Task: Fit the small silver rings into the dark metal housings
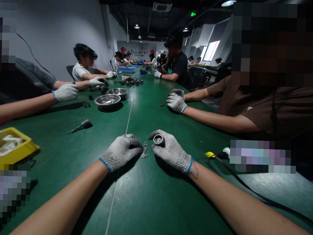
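My left hand (123,150), in a grey knit glove with a blue cuff, is closed with thumb and fingertips together at a small pile of metal rings (144,154). Whatever may be pinched there is too small to make out. Just right of the pile, my right hand (170,150), gloved alike, has its thumb and fingers wrapped round a short dark cylindrical part (158,140). The round end of this part faces up, with a pale rim and small holes inside.
On the green table (140,206), a dark tool with a thin shaft (80,125) lies left. Metal bowls (107,101) stand beyond it. A yellow bin (16,150) sits far left, a black cable (246,184) runs right. Co-workers' gloved hands (176,101) rest on both sides.
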Demonstrator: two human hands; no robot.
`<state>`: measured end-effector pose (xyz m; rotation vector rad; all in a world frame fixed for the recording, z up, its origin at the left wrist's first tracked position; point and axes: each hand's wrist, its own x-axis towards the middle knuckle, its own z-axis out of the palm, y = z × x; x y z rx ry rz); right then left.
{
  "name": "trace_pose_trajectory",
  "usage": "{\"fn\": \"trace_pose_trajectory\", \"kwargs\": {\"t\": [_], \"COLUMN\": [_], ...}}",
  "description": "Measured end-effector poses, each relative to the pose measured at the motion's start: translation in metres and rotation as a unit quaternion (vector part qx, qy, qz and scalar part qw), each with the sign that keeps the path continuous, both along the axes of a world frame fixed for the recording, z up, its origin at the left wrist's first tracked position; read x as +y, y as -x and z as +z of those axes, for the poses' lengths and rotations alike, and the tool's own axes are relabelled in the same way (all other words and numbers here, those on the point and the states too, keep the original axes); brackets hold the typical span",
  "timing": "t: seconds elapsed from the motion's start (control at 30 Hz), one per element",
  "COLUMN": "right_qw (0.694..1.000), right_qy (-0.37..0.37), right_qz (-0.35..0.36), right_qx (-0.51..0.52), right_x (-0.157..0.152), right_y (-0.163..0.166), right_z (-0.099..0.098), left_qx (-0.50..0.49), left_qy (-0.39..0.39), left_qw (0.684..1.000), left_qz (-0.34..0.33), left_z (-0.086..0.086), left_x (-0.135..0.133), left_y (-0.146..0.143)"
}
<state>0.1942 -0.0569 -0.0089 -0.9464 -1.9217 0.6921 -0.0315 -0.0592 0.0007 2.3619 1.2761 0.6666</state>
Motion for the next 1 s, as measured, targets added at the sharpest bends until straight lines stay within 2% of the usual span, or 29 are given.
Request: {"fn": "trace_pose_trajectory", "kwargs": {"t": [0.13,0.3,0.47,0.77,1.0], "right_qw": [1.000,1.000,0.999,0.997,0.997], "right_qy": [0.005,0.014,0.031,0.046,0.032], "right_qz": [-0.005,-0.008,0.022,0.059,0.062], "right_qx": [-0.007,-0.007,-0.012,-0.035,-0.038], "right_x": [-0.001,-0.001,-0.002,-0.007,-0.007], "right_y": [0.001,0.004,0.006,0.005,0.004], "right_z": [0.000,-0.003,-0.003,0.002,0.001], "left_qx": [-0.045,-0.155,-0.213,-0.209,-0.217], "left_qy": [0.000,-0.050,-0.092,-0.132,-0.136], "left_qw": [0.999,0.984,0.970,0.967,0.965], "left_qz": [0.012,0.072,0.066,0.054,0.058], "left_z": [0.000,0.010,0.019,0.011,0.012], "left_x": [-0.001,-0.013,-0.032,-0.037,-0.040], "left_y": [0.001,-0.008,-0.027,-0.040,-0.041]}}
